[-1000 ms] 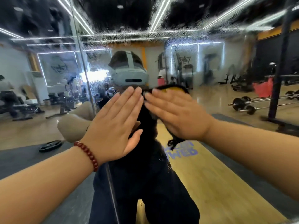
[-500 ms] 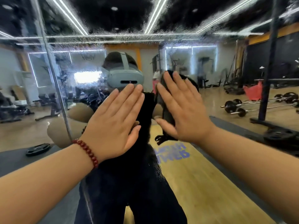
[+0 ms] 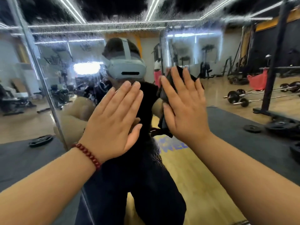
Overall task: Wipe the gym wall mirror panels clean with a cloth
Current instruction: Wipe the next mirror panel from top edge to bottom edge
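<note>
My right hand (image 3: 186,109) is pressing a dark cloth (image 3: 165,93) flat on the mirror (image 3: 227,51), fingers straight and apart. My left hand (image 3: 113,120) is lying flat on the mirror, fingers together.

Gym, wall mirror (image 3: 227,51) reflecting barbells (image 3: 253,96), weight plates (image 3: 40,141), black rack (image 3: 274,59), wooden floor (image 3: 186,184)

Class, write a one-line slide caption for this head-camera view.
Right hand presses a dark cloth flat against the droplet-covered mirror while the left hand rests open beside it.
</note>
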Action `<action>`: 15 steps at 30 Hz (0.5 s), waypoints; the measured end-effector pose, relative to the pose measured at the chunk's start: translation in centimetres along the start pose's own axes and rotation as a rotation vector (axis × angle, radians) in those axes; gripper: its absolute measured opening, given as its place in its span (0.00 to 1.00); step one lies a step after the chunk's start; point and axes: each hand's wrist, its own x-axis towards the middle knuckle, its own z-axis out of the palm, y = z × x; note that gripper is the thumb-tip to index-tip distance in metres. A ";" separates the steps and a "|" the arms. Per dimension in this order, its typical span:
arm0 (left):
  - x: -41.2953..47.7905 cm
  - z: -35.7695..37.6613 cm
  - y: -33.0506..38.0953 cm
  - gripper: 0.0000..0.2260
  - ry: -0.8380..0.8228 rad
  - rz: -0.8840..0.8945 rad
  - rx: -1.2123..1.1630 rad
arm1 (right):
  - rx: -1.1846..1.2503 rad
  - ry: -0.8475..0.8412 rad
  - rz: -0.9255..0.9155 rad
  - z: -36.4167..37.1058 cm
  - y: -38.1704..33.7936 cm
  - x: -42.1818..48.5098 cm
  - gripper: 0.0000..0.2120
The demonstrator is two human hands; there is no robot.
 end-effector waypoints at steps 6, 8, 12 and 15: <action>-2.8 0.0 3.4 0.31 -0.013 -0.342 -0.125 | -0.023 -0.047 0.166 1.7 -2.5 -7.7 0.28; -3.5 0.0 4.4 0.31 -0.027 -0.373 -0.133 | -0.030 -0.073 0.201 2.2 -3.6 -9.7 0.29; -3.7 0.3 5.1 0.32 -0.064 -0.407 -0.144 | -0.019 -0.094 0.279 2.4 -4.6 -10.5 0.30; -3.7 0.2 5.2 0.32 -0.068 -0.432 -0.162 | 0.020 -0.060 0.310 1.9 -4.4 -7.5 0.31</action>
